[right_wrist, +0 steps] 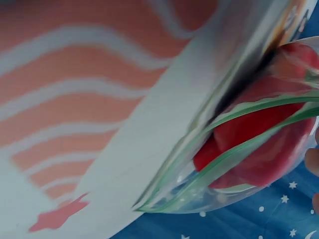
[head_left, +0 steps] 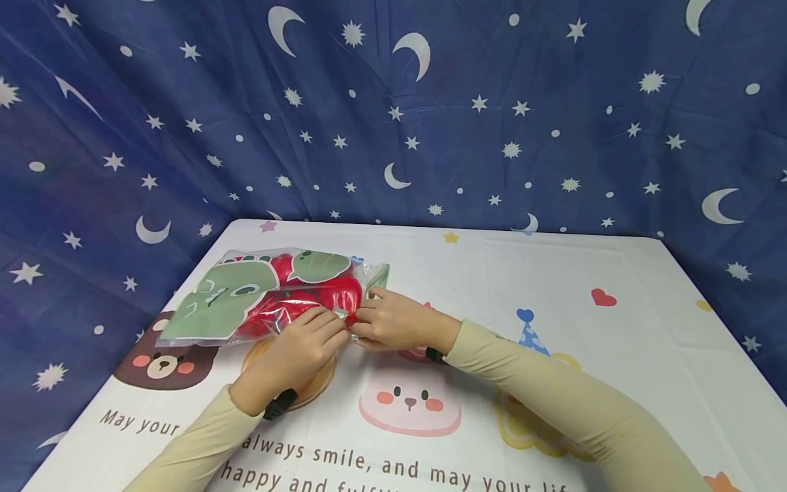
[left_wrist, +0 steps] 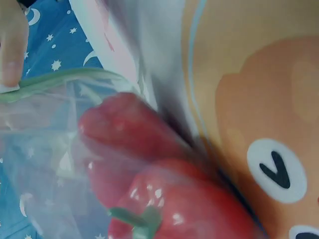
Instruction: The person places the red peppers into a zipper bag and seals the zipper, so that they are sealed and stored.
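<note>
A clear zip bag [head_left: 212,304] with a green cartoon dinosaur print lies on the table's left side. Inside it are red bell peppers [left_wrist: 184,204], one with a green stem. My left hand [head_left: 301,348] pinches the bag's near edge by the mouth. Close beside it, my right hand [head_left: 393,318] grips the mouth edge with curled fingers. In the right wrist view the green zip strips [right_wrist: 239,154] stand apart, with red pepper showing between them. A small white piece lies under a fingertip [left_wrist: 11,74] in the left wrist view. The fingertips are partly hidden in the head view.
A white tablecloth [head_left: 522,273] printed with cartoon animals and lettering covers the table. Behind it and at the left hangs a dark blue curtain [head_left: 455,150] with moons and stars. Each wrist carries a black strap [head_left: 280,404].
</note>
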The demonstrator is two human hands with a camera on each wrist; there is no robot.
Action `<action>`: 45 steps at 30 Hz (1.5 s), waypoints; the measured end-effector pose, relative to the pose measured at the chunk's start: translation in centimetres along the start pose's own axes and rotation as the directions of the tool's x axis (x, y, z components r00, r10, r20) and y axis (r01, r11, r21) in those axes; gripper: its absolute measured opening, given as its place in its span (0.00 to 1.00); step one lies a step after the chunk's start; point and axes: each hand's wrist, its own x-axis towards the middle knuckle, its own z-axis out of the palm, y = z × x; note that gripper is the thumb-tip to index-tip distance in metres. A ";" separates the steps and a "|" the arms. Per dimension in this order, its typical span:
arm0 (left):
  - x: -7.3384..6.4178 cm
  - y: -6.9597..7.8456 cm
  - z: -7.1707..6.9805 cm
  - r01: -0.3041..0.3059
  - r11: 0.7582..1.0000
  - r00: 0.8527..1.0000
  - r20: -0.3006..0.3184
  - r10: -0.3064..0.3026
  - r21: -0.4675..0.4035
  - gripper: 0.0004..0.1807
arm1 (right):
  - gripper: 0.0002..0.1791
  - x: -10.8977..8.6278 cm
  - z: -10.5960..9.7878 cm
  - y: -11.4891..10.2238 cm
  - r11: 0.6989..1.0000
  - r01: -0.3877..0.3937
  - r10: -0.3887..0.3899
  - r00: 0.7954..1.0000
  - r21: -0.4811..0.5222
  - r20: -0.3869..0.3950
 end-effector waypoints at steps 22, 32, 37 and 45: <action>0.5 2.0 0.3 -0.085 0.990 0.994 -0.072 0.077 -0.112 0.17 | 0.06 -5.0 2.9 5.6 0.994 0.000 0.027 0.969 -0.107 0.247; 0.6 2.6 0.5 -0.160 0.976 0.987 -0.058 0.153 -0.150 0.18 | 0.05 -6.6 4.0 7.9 0.985 -0.074 0.114 0.960 -0.159 0.257; 0.5 2.8 0.6 -0.174 0.972 0.985 -0.044 0.169 -0.160 0.18 | 0.06 -7.5 4.5 9.2 0.976 -0.141 0.183 0.946 -0.168 0.266; 0.7 3.0 0.7 -0.197 0.965 0.980 -0.063 0.189 -0.175 0.16 | 0.04 -9.0 4.9 10.6 0.952 -0.240 0.281 0.931 -0.191 0.231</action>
